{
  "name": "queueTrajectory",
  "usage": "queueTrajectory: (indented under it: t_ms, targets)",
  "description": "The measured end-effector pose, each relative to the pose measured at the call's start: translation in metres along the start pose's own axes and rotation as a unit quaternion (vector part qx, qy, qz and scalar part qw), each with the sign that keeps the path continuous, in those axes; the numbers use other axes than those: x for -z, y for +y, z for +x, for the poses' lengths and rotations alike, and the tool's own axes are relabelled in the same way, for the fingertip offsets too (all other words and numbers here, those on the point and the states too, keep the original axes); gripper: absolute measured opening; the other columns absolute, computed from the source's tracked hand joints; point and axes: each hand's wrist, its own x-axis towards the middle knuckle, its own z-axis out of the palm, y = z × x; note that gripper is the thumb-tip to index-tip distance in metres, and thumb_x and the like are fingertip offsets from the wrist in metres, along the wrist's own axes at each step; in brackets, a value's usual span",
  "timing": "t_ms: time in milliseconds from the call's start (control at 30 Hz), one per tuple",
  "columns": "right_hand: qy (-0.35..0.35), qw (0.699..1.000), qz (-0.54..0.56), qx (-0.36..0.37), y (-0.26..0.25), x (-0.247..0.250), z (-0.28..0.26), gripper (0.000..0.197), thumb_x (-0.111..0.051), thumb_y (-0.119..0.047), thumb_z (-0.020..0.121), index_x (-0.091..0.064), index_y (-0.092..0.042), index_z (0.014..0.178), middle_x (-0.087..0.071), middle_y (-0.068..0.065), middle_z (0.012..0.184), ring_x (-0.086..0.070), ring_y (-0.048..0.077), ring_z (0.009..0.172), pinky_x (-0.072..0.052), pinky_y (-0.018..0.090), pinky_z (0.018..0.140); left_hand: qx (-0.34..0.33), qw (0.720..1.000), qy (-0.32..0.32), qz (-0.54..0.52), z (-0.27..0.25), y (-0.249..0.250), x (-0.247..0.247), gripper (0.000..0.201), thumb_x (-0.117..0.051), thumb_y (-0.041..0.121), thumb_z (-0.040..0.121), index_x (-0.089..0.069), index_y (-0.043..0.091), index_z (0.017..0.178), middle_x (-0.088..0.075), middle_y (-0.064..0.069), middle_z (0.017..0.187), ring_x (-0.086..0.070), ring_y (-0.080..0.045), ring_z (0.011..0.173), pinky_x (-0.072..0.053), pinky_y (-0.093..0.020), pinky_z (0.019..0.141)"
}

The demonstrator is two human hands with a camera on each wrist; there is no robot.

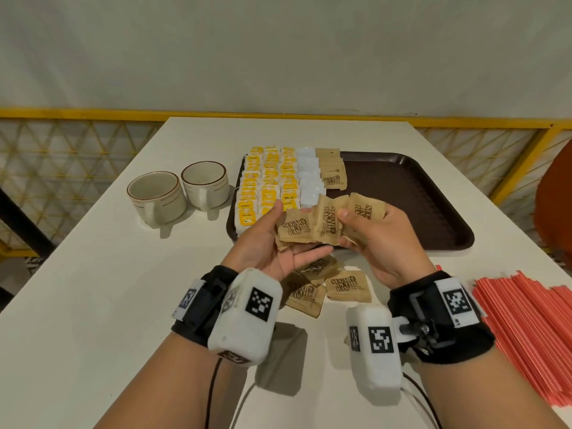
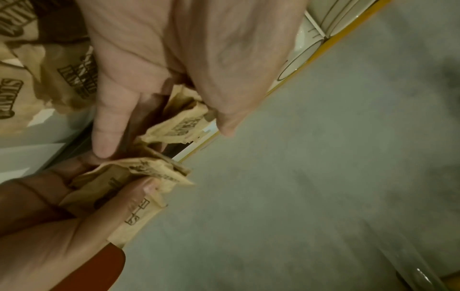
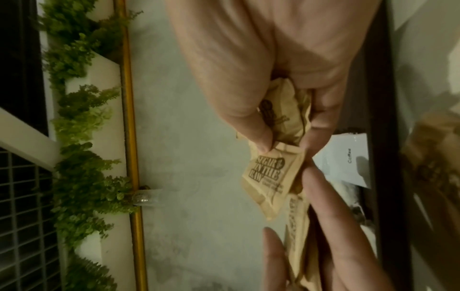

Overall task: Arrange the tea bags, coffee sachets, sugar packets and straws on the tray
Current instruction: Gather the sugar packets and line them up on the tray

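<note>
A fan of brown sugar packets (image 1: 322, 222) hung above the near edge of the tray (image 1: 411, 196), the left hand (image 1: 272, 243) cradling them with thumb pressed on top, the right hand (image 1: 376, 233) pinching the rightmost ones. The risk looked plain: a loose fan could slip, and a packet could drop onto the neat rows of yellow tea bags (image 1: 267, 184) and white coffee sachets (image 1: 309, 181), knocking them askew. More sugar packets on the table (image 1: 328, 287) waited below the wrists. Red straws (image 1: 526, 329) lay untouched at the right; two cups (image 1: 182, 190) stood left of the tray, clear of the path.
</note>
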Motion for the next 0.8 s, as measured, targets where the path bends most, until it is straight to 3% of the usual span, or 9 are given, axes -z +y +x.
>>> queueTrajectory:
  t_ms: [133, 200, 267, 333, 467, 633, 800]
  targets:
    - [-0.008, 1.000, -0.004, 0.006, 0.003, -0.005, -0.002, 0.009, -0.065, -0.003, 0.087, -0.069, -0.008, 0.093, -0.074, 0.012, 0.087, -0.068, 0.030, 0.084, -0.054, 0.037, 0.069, -0.011, 0.999, -0.017, 0.039, -0.003, -0.003, 0.001, 0.042, -0.057, 0.037, 0.082, -0.063, 0.005, 0.109, -0.070, -0.021, 0.103, -0.070, -0.033, 0.089, -0.055, -0.041, 0.080]
    - [-0.005, 1.000, -0.011, 0.012, 0.005, -0.007, -0.003, 0.009, -0.068, -0.003, 0.084, -0.069, -0.008, 0.090, -0.073, 0.014, 0.086, -0.064, 0.033, 0.081, -0.053, 0.037, 0.068, -0.018, 0.995, -0.028, 0.095, -0.005, -0.006, 0.000, 0.040, -0.063, 0.029, 0.077, -0.064, 0.007, 0.110, -0.069, -0.019, 0.107, -0.069, -0.029, 0.093, -0.056, -0.033, 0.079]
    - [-0.006, 1.000, -0.009, 0.011, 0.006, -0.007, -0.003, 0.011, -0.070, -0.001, 0.082, -0.068, -0.007, 0.091, -0.072, 0.016, 0.085, -0.064, 0.031, 0.078, -0.054, 0.035, 0.065, -0.025, 0.988, -0.026, 0.147, -0.004, -0.010, 0.001, 0.044, -0.065, 0.019, 0.079, -0.060, 0.005, 0.120, -0.066, -0.020, 0.112, -0.067, -0.025, 0.095, -0.058, -0.025, 0.072]
    - [-0.017, 1.000, 0.023, -0.007, 0.005, -0.007, -0.003, 0.011, -0.068, 0.000, 0.083, -0.067, -0.003, 0.093, -0.072, 0.014, 0.084, -0.067, 0.025, 0.074, -0.056, 0.029, 0.058, -0.040, 0.987, 0.002, 0.155, -0.002, -0.011, 0.001, 0.032, -0.061, 0.008, 0.086, -0.059, 0.005, 0.118, -0.069, -0.015, 0.103, -0.069, -0.019, 0.083, -0.057, -0.021, 0.063]
    - [-0.010, 0.999, 0.049, -0.018, 0.001, -0.001, -0.001, 0.008, -0.065, 0.000, 0.085, -0.066, -0.002, 0.092, -0.072, 0.012, 0.083, -0.070, 0.020, 0.072, -0.057, 0.023, 0.058, -0.044, 0.990, 0.023, 0.134, -0.002, -0.009, 0.002, 0.025, -0.054, 0.002, 0.092, -0.060, 0.001, 0.116, -0.070, -0.019, 0.098, -0.071, -0.026, 0.076, -0.060, -0.027, 0.063]
    - [0.053, 0.997, 0.057, 0.014, -0.006, 0.006, 0.001, 0.007, -0.064, -0.002, 0.087, -0.064, -0.006, 0.092, -0.073, 0.012, 0.090, -0.072, 0.021, 0.085, -0.060, 0.027, 0.065, -0.063, 0.993, 0.037, 0.090, -0.003, -0.005, 0.001, 0.024, -0.050, 0.002, 0.094, -0.058, 0.001, 0.116, -0.072, -0.021, 0.095, -0.072, -0.031, 0.078, -0.061, -0.033, 0.066]
    - [0.032, 0.996, 0.081, -0.005, -0.009, 0.007, 0.000, 0.015, -0.063, -0.002, 0.088, -0.063, -0.004, 0.102, -0.073, 0.014, 0.095, -0.072, 0.021, 0.087, -0.059, 0.025, 0.063, -0.026, 0.999, 0.036, 0.029, -0.003, -0.001, 0.001, 0.021, -0.044, 0.004, 0.097, -0.055, 0.001, 0.114, -0.070, -0.024, 0.095, -0.070, -0.035, 0.079, -0.059, -0.039, 0.066]
